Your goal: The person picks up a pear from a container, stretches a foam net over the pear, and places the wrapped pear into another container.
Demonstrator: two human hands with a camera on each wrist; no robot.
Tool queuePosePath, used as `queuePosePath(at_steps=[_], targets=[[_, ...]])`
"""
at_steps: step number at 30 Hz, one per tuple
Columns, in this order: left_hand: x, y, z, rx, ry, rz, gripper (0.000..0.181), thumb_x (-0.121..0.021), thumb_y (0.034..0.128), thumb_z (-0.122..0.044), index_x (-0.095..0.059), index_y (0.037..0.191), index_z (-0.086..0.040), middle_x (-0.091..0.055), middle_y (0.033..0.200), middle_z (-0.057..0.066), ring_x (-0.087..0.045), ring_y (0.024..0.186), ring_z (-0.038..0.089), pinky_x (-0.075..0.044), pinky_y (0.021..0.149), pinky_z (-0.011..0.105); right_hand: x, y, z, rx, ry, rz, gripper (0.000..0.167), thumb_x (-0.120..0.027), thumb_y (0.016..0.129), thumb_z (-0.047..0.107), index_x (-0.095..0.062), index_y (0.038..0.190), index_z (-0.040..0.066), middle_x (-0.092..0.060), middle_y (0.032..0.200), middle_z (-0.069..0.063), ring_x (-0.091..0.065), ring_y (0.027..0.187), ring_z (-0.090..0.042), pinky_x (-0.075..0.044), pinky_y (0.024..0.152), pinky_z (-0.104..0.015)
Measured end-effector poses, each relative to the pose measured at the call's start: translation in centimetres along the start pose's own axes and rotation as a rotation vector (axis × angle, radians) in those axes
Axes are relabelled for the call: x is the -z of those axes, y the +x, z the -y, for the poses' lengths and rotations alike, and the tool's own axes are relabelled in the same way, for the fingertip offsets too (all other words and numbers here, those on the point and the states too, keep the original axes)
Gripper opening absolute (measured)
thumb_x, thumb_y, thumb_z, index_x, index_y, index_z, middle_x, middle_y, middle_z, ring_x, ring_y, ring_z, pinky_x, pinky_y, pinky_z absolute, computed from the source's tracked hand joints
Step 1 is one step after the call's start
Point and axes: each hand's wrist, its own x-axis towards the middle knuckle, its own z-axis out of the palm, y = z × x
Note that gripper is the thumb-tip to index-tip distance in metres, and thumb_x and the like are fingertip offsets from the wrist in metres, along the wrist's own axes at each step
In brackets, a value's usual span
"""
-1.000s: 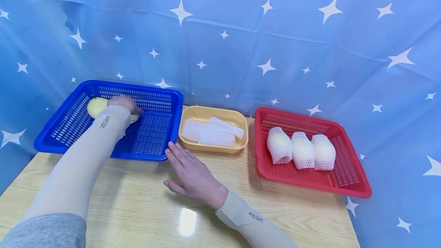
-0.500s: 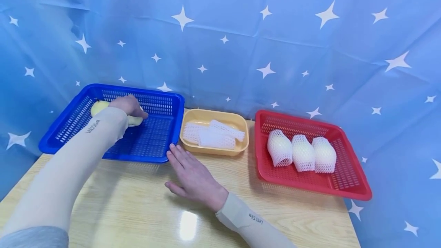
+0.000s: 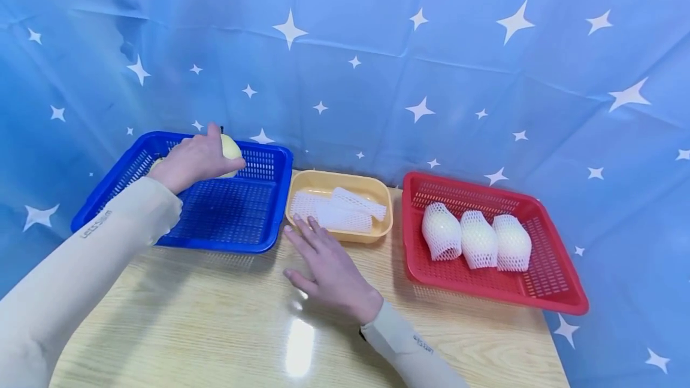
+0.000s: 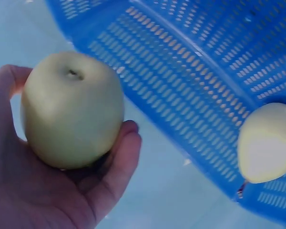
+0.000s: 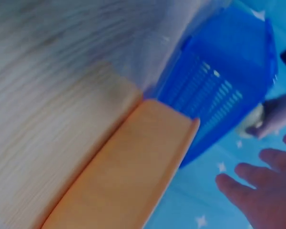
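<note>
The head camera looks forward and down over the counter [image 3: 215,328]; the left wrist's faces a fruit [image 4: 74,114] closely, the right's a yellow tub [image 5: 128,162]; all share the blue basket [image 4: 167,88].

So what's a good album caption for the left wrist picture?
Left hand holds one pale fruit; a second fruit lies in the blue basket.

"LetsSlim" txt [image 3: 96,224], L sleeve [image 3: 88,268], R sleeve [image 3: 412,343]

Pale yellow-green pear [image 4: 72,112] in left fingers [image 4: 118,164]
</note>
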Motion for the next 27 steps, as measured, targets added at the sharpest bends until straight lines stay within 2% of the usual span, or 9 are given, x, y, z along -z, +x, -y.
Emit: queuePosePath(at_steps=[3, 5, 9, 16, 22, 27], targets=[[-0.1, -0.9, -0.5, -0.061, -0.043, -0.108, 0.085, -0.063, 0.0898, -0.051, -0.028, 0.14, 0.008, -0.056, 0.096, 0.026, -0.058, 0.074, 0.042, -0.05, 0.057, 0.045, 1.0, -0.8, -0.8, -0.044, 0.036, -0.045, 0.072, -0.057, 0.104, 0.043, -0.032, 0.162, 0.006, -0.025, 0.169, -0.016, -0.023, 0.155, -0.038, -0.024, 0.124, -0.05], [-0.1, -1.7, -0.9, -0.099, -0.072, -0.174, 0.076, -0.064, 0.089, -0.048, -0.033, 0.133, 0.005, -0.055, 0.093, 0.023, -0.057, 0.07, 0.038, -0.047, 0.051, 0.04, 1.8, -1.2, -1.3, -0.072, 0.054, -0.082, 0.072, -0.056, 0.104, 0.042, -0.032, 0.161, 0.006, -0.026, 0.168, -0.016, -0.024, 0.154, -0.036, -0.027, 0.123, -0.052], [-0.2, -3.1, -2.1, -0.165, -0.128, -0.278, 0.07, -0.067, 0.0882, -0.045, -0.038, 0.13, 0.003, -0.055, 0.092, 0.021, -0.056, 0.068, 0.036, -0.046, 0.046, 0.038, 3.3, -1.9, -2.1, -0.123, 0.089, -0.161, 0.073, -0.062, 0.102, 0.038, -0.033, 0.161, 0.007, -0.027, 0.168, -0.013, -0.027, 0.154, -0.036, -0.03, 0.12, -0.057], [-1.1, -4.8, -4.4, -0.215, -0.22, -0.361, 0.075, -0.07, 0.0868, -0.045, -0.039, 0.137, 0.003, -0.057, 0.098, 0.017, -0.058, 0.07, 0.035, -0.048, 0.05, 0.041, 5.3, -3.0, -2.8, -0.212, 0.145, -0.226, 0.076, -0.069, 0.099, 0.032, -0.034, 0.162, 0.01, -0.027, 0.169, -0.008, -0.028, 0.154, -0.031, -0.029, 0.121, -0.055], [-2.5, -6.0, -5.5, -0.322, -0.227, -0.412, 0.076, -0.074, 0.0872, -0.041, -0.04, 0.139, 0.004, -0.059, 0.1, 0.017, -0.059, 0.073, 0.034, -0.05, 0.053, 0.041, 6.0, -3.8, -3.0, -0.265, 0.2, -0.238, 0.075, -0.069, 0.099, 0.032, -0.034, 0.162, 0.013, -0.027, 0.17, -0.006, -0.026, 0.155, -0.023, -0.03, 0.121, -0.053], [-4.0, -7.1, -6.3, -0.417, -0.238, -0.444, 0.079, -0.076, 0.0845, -0.037, -0.04, 0.14, 0.006, -0.059, 0.106, 0.019, -0.059, 0.076, 0.034, -0.053, 0.054, 0.042, 6.4, -4.3, -3.0, -0.314, 0.239, -0.236, 0.074, -0.068, 0.1, 0.034, -0.034, 0.163, 0.014, -0.025, 0.17, -0.001, -0.026, 0.155, -0.022, -0.031, 0.12, -0.056]])
